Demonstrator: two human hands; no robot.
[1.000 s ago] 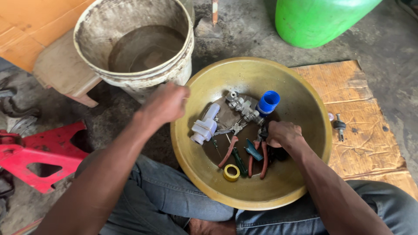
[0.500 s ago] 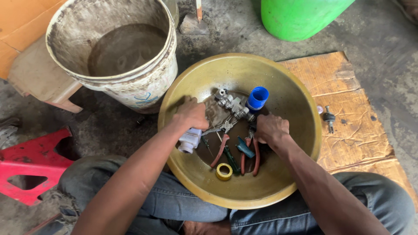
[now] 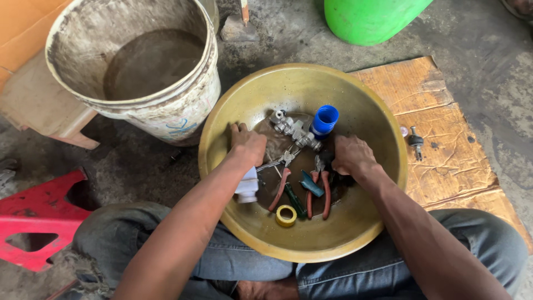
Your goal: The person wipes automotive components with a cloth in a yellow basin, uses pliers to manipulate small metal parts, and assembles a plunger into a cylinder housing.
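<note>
At the near edge of the view, the person's knees in grey-blue trousers (image 3: 166,244) sit against the near rim of a wide yellow basin (image 3: 366,111), and both forearms reach over that rim into it. Low in the basin, nearest the person, lies a yellow roll of tape (image 3: 286,215), with a green-handled screwdriver (image 3: 294,200) just beyond it and red-handled pliers (image 3: 280,186) and a second red-handled pair (image 3: 323,191) to either side. On the basin's left inner slope rests a white plastic fitting (image 3: 247,186), partly covered by the left wrist. The left hand (image 3: 248,145) is curled downward over the basin's wet bottom beside that fitting; whether its fingers actually grasp anything cannot be told. The right hand (image 3: 351,156) is bunched on the right side of the bottom, fingers tucked under and hiding whatever they touch. Between and just beyond the two hands lies a metal valve assembly (image 3: 294,130), with a blue plastic cap (image 3: 325,120) touching its far right end. Left of the basin stands a dirty white bucket (image 3: 166,116) holding murky water; to the basin's right a cardboard sheet (image 3: 444,144) carries a small metal fitting (image 3: 416,141). Beyond the basin stands a green container (image 3: 372,19), and at its near left lies a red plastic piece (image 3: 39,216).
</note>
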